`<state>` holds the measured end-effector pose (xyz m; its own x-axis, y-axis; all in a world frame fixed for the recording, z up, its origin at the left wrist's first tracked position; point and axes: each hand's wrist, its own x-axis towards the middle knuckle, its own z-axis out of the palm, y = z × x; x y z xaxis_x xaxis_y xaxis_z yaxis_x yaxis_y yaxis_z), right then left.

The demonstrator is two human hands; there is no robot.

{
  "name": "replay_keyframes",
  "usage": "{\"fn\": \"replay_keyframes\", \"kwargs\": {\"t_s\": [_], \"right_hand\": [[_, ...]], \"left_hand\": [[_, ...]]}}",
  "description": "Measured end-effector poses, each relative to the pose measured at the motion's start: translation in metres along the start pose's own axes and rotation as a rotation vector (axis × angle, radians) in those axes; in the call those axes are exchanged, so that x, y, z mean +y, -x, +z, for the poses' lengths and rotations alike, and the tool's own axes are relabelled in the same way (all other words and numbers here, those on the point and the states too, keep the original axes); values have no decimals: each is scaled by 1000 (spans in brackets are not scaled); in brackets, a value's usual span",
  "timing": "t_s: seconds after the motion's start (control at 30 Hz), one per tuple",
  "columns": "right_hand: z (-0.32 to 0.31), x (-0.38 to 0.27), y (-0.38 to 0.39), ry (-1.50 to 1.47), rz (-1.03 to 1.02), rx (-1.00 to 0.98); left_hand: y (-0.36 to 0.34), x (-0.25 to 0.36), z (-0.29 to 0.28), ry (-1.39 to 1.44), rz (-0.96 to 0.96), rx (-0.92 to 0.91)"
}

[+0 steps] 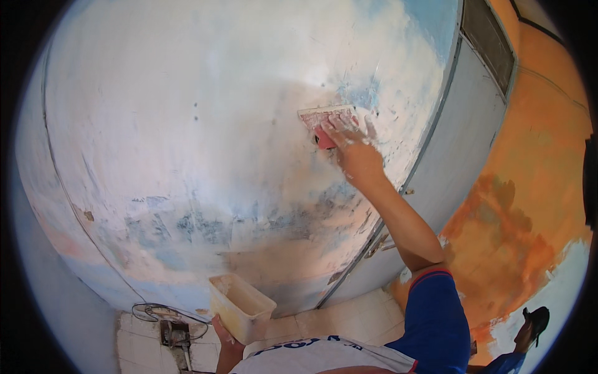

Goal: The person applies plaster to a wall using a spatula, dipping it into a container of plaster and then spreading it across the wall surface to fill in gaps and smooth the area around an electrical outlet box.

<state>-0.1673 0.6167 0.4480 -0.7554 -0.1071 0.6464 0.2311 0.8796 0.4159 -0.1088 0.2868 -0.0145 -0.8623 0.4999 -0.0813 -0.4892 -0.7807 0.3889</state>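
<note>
My right hand (354,153) is closed on a red putty knife (316,118) with a wide, pale-smeared blade. The blade's edge meets the wall (187,93), which is coated in patchy white filler over blue paint. White paste clings to the fingers of that hand. Low in front of my body, my left hand (228,340) grips the side of a translucent cream plastic tub (243,305). The tub is tilted, with pale residue on its inner walls; how much it holds I cannot tell.
To the right stands a grey door (451,137) in a metal frame. Beyond it is an orange wall (529,187) with a white patch. Another person in a dark cap (536,321) is at the lower right. A black cable (146,311) loops near an opening in the tiles (174,333).
</note>
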Motion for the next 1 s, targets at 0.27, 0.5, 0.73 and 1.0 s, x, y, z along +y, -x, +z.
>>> {"fn": "replay_keyframes", "kwargs": {"t_s": [0.27,0.5,0.73,1.0], "right_hand": [[-97,139,-110,-81,62,679],[54,83,0,131,-12,420],[-2,53,23,-122,49,363],[-19,66,-64,96,146,246]], "left_hand": [[-8,16,10,172,-72,99],[4,8,-4,129,-71,133],[14,1,-23,-36,-141,42],[-14,-23,-26,-223,25,-54]]}}
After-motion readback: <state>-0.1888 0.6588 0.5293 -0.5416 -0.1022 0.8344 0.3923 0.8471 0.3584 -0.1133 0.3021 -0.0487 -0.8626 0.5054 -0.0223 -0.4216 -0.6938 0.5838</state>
